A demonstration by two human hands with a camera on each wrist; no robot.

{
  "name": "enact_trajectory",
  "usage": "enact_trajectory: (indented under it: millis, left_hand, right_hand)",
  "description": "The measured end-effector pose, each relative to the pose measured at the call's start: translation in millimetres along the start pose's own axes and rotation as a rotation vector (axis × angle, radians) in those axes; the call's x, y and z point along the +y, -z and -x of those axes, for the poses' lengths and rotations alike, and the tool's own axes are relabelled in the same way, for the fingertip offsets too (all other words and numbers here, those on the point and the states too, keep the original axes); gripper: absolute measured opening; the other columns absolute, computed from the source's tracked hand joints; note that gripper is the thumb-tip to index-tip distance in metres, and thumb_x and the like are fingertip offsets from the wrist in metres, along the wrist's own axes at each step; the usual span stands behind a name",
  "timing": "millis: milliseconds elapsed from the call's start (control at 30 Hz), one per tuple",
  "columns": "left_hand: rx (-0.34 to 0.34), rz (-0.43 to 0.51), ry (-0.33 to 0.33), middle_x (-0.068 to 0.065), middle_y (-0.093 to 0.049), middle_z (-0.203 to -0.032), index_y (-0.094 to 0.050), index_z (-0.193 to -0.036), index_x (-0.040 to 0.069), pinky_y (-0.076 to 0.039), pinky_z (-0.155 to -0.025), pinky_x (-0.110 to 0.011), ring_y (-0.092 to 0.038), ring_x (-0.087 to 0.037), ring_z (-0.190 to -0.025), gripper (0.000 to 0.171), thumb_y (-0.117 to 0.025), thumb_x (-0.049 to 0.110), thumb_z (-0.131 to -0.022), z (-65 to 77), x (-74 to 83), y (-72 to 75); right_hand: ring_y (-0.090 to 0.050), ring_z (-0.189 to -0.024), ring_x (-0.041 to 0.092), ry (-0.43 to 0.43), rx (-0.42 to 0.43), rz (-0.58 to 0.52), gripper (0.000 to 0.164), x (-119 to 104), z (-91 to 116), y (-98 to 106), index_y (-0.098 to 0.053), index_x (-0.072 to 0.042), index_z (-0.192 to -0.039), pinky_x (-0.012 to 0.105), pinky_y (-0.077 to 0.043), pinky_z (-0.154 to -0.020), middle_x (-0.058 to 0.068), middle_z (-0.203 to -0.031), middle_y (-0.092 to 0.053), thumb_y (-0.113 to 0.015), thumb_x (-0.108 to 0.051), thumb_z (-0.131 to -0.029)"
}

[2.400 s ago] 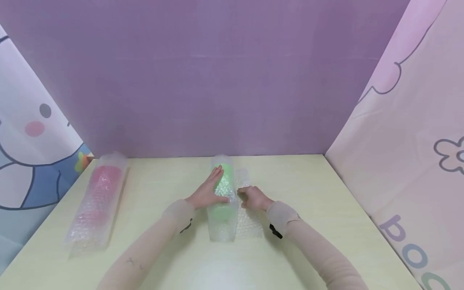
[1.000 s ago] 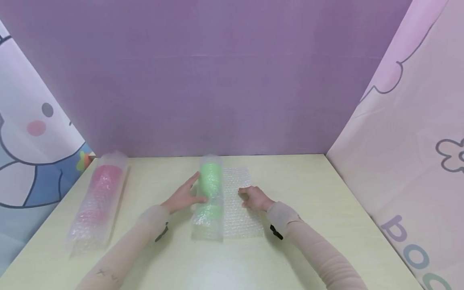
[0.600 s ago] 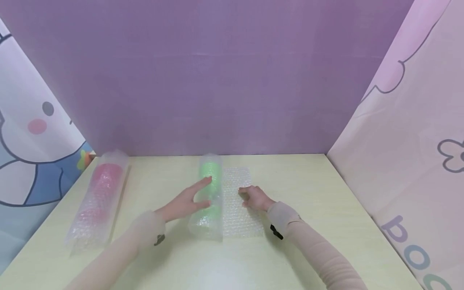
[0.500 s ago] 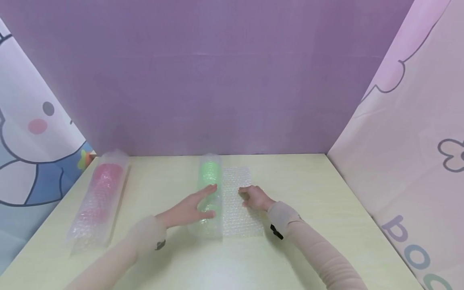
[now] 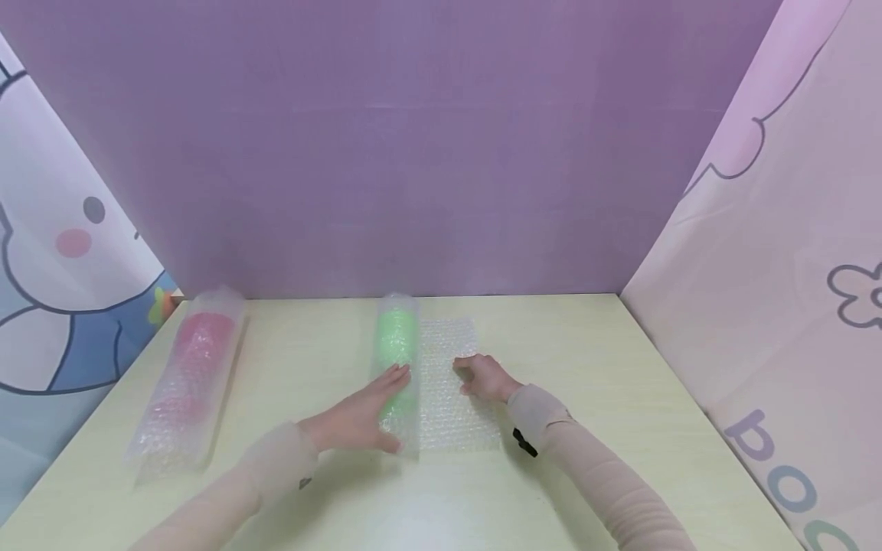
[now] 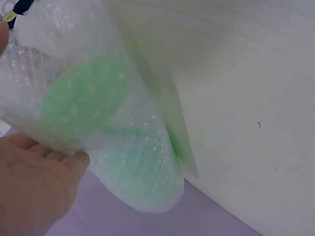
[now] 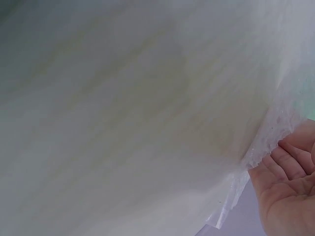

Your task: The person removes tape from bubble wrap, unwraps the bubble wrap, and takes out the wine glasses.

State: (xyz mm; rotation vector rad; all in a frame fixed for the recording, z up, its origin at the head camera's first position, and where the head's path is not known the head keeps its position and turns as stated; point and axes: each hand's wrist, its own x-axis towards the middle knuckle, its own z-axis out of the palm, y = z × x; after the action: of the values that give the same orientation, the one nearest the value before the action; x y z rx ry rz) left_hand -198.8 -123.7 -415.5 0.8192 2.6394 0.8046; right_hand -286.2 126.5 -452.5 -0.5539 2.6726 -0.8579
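A green cylinder in clear bubble wrap [image 5: 396,333] lies lengthwise at mid-table. Its round green end [image 6: 86,96] shows through the wrap in the left wrist view. My left hand [image 5: 358,417] lies across its nearer half, fingers spread over the wrap and thumb by the near end. From the roll a flat flap of bubble wrap [image 5: 444,417] extends right along the table. On that flap's right side my right hand [image 5: 485,377] presses with lightly bent fingers; the right wrist view has its fingers [image 7: 288,160] over the wrap's edge.
A second bubble-wrapped roll, pink inside [image 5: 193,375], lies at the table's left. The pale wooden table [image 5: 572,344] meets a purple back panel [image 5: 441,153], with printed panels on both sides.
The green roll has shifted left, baring more of the flat wrap. My left hand slid left with it, lifted, then came down toward its near end. My right hand stayed put.
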Motion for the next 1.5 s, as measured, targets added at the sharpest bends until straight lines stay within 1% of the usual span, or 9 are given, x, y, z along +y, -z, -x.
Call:
enact_trajectory:
  millis: [133,233,367,533,700,767,967,1233,1500]
  left_hand:
    - [0.06,-0.099,-0.036,-0.008,-0.007,-0.155,-0.019,-0.145,0.001,-0.023,-0.112,-0.045,-0.006,-0.027,-0.142,0.093,-0.073,0.03,-0.074,0.4,-1.7,-5.1]
    - [0.105,-0.159,-0.049,-0.011,-0.011,-0.154,-0.021,-0.144,-0.001,-0.025,-0.112,-0.043,-0.009,-0.028,-0.142,0.089,-0.07,0.032,-0.078,1.4,-1.7,-7.8]
    - [0.136,-0.188,-0.044,-0.012,-0.014,-0.153,-0.022,-0.143,-0.002,-0.024,-0.112,-0.042,-0.011,-0.028,-0.142,0.087,-0.068,0.035,-0.08,3.9,-0.3,-9.0]
    - [0.163,-0.18,-0.032,-0.012,-0.014,-0.153,-0.02,-0.144,-0.001,-0.021,-0.113,-0.042,-0.011,-0.028,-0.142,0.086,-0.066,0.036,-0.081,6.3,-1.1,-8.7]
    - [0.191,-0.14,-0.013,-0.01,-0.012,-0.154,-0.018,-0.145,0.002,-0.017,-0.114,-0.042,-0.009,-0.025,-0.142,0.084,-0.062,0.039,-0.084,8.0,-5.3,-8.5]
    - [0.204,-0.107,-0.01,-0.009,-0.012,-0.154,-0.016,-0.145,0.002,-0.017,-0.114,-0.042,-0.009,-0.025,-0.142,0.082,-0.06,0.039,-0.086,9.2,-7.0,-8.2]
    - [0.237,-0.009,-0.017,-0.01,-0.011,-0.154,-0.014,-0.147,0.005,-0.017,-0.114,-0.045,-0.011,-0.026,-0.141,0.081,-0.058,0.038,-0.087,14.1,-12.5,-6.4]
    - [0.274,0.066,-0.041,-0.013,-0.011,-0.154,-0.013,-0.146,0.003,-0.018,-0.112,-0.049,-0.013,-0.031,-0.14,0.081,-0.056,0.04,-0.088,20.6,-18.9,-2.5]
    - [0.314,0.146,-0.026,-0.013,-0.014,-0.153,-0.015,-0.147,0.006,-0.017,-0.111,-0.054,-0.015,-0.033,-0.14,0.078,-0.057,0.037,-0.088,30.9,-27.4,-0.6]
  right_hand:
    - [-0.035,-0.131,0.035,0.005,-0.002,0.001,0.053,-1,0,0,-0.052,-0.001,-0.128,0.046,-0.03,-0.109,0.014,-0.139,-0.045,-0.069,-0.002,-0.077]
    - [-0.036,-0.131,0.035,0.006,-0.005,0.002,0.053,-2,0,0,-0.051,0.0,-0.128,0.046,-0.031,-0.109,0.014,-0.139,-0.044,-0.068,-0.002,-0.078]
    - [-0.036,-0.131,0.035,0.002,-0.009,0.003,0.053,-3,1,0,-0.051,-0.001,-0.128,0.046,-0.032,-0.108,0.014,-0.139,-0.044,-0.068,-0.002,-0.078]
    - [-0.036,-0.131,0.035,0.004,-0.008,0.009,0.055,-2,-1,1,-0.05,-0.001,-0.129,0.046,-0.032,-0.109,0.014,-0.139,-0.044,-0.068,-0.002,-0.078]
    - [-0.036,-0.131,0.034,0.009,-0.007,0.02,0.054,-1,-2,1,-0.05,-0.001,-0.129,0.044,-0.031,-0.109,0.014,-0.14,-0.043,-0.068,-0.003,-0.078]
    - [-0.035,-0.132,0.033,0.01,-0.008,0.019,0.053,-1,-2,1,-0.05,-0.001,-0.129,0.044,-0.03,-0.11,0.013,-0.14,-0.043,-0.068,-0.002,-0.078]
    - [-0.035,-0.132,0.033,0.007,-0.01,0.013,0.053,-2,-3,1,-0.051,-0.001,-0.129,0.044,-0.03,-0.11,0.014,-0.139,-0.044,-0.067,-0.002,-0.079]
    - [-0.035,-0.132,0.033,0.009,-0.003,0.027,0.053,-1,-2,0,-0.051,-0.001,-0.129,0.044,-0.03,-0.11,0.013,-0.139,-0.044,-0.068,-0.003,-0.079]
    - [-0.034,-0.133,0.033,0.004,-0.011,0.004,0.053,-1,-1,-1,-0.05,-0.002,-0.129,0.045,-0.029,-0.111,0.012,-0.14,-0.043,-0.067,-0.003,-0.079]
